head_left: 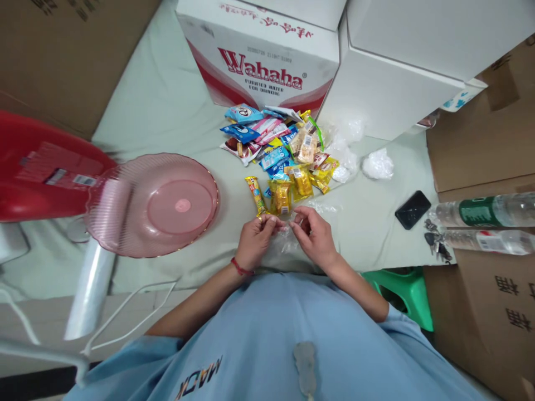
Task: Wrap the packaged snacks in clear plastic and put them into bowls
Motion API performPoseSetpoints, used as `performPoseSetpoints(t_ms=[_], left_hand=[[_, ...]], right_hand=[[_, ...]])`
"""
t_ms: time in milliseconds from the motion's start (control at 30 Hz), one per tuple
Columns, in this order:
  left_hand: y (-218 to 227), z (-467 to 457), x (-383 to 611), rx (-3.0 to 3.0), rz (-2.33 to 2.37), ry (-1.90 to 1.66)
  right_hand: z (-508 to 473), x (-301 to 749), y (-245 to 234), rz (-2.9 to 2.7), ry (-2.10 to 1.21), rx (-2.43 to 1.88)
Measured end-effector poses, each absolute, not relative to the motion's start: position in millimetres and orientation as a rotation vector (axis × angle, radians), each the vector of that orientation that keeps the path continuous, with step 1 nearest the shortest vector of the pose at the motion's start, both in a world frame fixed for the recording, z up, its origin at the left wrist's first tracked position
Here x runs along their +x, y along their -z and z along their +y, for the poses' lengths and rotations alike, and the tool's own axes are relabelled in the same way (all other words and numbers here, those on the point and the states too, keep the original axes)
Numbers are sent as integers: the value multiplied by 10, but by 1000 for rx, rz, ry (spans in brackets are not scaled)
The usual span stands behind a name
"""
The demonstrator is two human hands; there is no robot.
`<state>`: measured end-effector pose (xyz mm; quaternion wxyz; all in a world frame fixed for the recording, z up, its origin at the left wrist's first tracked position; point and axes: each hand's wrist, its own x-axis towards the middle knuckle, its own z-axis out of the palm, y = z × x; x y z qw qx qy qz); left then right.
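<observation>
Close in front of my body, my left hand (256,240) and my right hand (314,236) pinch a thin clear plastic bag (285,240) between them. The bag hangs crumpled below the fingers, and its edges are hard to make out. Just beyond my fingertips lie yellow-wrapped snacks (281,196) and a slim yellow stick packet (254,195). Behind these is a heap of small packaged snacks (273,150) in blue, pink, yellow and clear wrappers.
A pink ribbed plastic plate (196,236) rests at the left near a red container (45,172). A Wahaha carton (267,67) stands behind the snacks. Crumpled clear plastic (378,164), a phone (413,210), keys (437,244) and bottles (480,211) lie to the right. A green stool (412,295) is below.
</observation>
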<state>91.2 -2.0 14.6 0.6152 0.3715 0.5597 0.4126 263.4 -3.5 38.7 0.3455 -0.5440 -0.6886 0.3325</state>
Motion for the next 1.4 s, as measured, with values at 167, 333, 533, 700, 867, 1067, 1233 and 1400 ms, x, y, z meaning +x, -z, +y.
performPoseSetpoints(t_ms=[167, 333, 533, 700, 867, 1067, 1233, 1400], left_hand=[[-146, -71, 970, 901, 1184, -942], [-132, -87, 923, 884, 1218, -1010], [-159, -143, 805, 758, 1219, -1122], [-141, -290, 889, 860, 1204, -1108], [-52, -412, 909, 1028, 1171, -1082], [103, -405, 681, 774, 1370, -1236], [151, -322, 524, 612, 1407, -1315], [229, -292, 448, 554, 1402, -1311]], right_hand=[[-121, 2651, -399, -1689, -928, -1398], [-200, 2697, -498, -1720, -836, -1371], [-414, 2955, -627, -1689, -832, -1349], [-528, 2860, -538, -1441, -1071, -1493], [-395, 2686, -365, -1598, -948, -1424], [-529, 2847, -341, -1800, -654, -1226], [-939, 3170, -635, -2200, -851, -1059], [-1064, 3691, -840, -2298, -1526, -1247]])
